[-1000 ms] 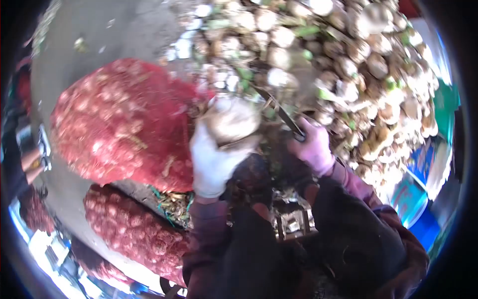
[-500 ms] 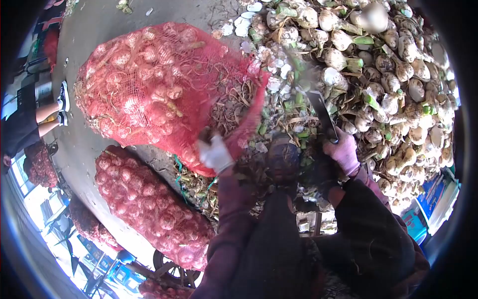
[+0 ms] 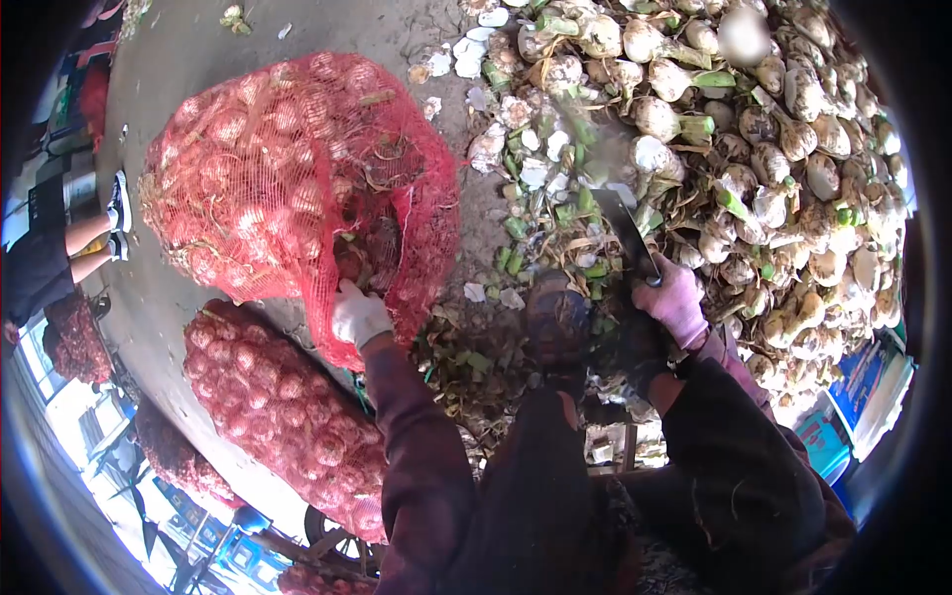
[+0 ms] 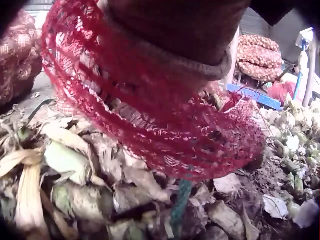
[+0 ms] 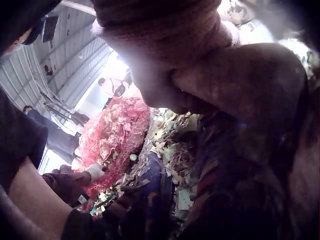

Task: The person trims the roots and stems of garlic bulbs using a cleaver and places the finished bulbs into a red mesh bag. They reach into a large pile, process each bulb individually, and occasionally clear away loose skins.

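My left hand, in a white glove, is in the mouth of a red mesh bag filled with garlic bulbs. Its fingertips point into the opening, close under a bulb; I cannot tell whether they grip anything. In the left wrist view, red netting hangs around the cuff and hides the hand. My right hand, in a pinkish glove, grips the handle of a knife. The blade points up and away over scattered trimmings. Right of it rises a large heap of garlic with stalks.
A second full mesh bag lies beside the first, nearer my left arm. Leaf scraps and cut stalks cover the ground around my shoe. Another person's legs show at the far left.
My left hand first carried a pale, blurred bulk in front of me, then moved left to the bag's mouth. The bag's opening now gapes wider. The knife stays in my right hand.
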The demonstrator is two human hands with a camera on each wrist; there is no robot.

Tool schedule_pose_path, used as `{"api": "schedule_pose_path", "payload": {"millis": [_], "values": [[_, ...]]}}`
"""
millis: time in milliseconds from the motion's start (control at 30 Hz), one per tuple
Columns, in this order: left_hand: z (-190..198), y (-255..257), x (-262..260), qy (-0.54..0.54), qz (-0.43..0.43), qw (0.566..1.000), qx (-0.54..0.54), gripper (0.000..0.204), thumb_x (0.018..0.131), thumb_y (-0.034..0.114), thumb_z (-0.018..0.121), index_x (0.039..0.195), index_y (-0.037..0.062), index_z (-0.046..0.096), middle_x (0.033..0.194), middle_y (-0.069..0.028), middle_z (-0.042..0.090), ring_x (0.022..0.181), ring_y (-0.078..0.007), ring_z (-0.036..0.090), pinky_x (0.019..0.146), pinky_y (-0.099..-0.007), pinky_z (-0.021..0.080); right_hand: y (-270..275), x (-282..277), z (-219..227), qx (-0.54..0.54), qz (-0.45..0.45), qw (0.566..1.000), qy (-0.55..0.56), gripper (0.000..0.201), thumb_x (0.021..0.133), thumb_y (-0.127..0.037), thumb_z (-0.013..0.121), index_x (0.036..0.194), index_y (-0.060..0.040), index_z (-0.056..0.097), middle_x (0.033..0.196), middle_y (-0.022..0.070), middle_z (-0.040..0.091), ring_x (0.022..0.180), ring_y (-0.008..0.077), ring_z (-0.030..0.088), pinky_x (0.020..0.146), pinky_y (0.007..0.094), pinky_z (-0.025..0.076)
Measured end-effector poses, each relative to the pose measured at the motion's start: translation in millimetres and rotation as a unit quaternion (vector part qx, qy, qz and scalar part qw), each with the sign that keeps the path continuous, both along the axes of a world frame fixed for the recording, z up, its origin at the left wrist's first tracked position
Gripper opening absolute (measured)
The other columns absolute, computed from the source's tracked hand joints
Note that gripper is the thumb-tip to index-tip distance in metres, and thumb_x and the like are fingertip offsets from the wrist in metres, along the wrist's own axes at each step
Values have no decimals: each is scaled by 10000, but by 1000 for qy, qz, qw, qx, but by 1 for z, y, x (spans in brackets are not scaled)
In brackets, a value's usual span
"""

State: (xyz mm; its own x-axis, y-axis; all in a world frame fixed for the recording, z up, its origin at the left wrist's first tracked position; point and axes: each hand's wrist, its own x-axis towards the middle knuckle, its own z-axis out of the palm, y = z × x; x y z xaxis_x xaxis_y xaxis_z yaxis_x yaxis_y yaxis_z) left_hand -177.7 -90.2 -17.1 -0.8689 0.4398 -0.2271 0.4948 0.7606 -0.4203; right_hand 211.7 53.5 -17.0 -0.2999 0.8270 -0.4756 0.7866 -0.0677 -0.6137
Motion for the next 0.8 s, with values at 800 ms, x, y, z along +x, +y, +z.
{"api": "schedule_pose_path", "payload": {"millis": [800], "values": [[32,116,194,-806,380,145,430,327,870,193,549,1139,9,516,1029,-158,586,897,-284,605,784,-420,526,8,-5,38,-4,-104,986,129,250,707,-92,652,947,-27,627,670,58,631,607,37,510,541,263,470]]}}
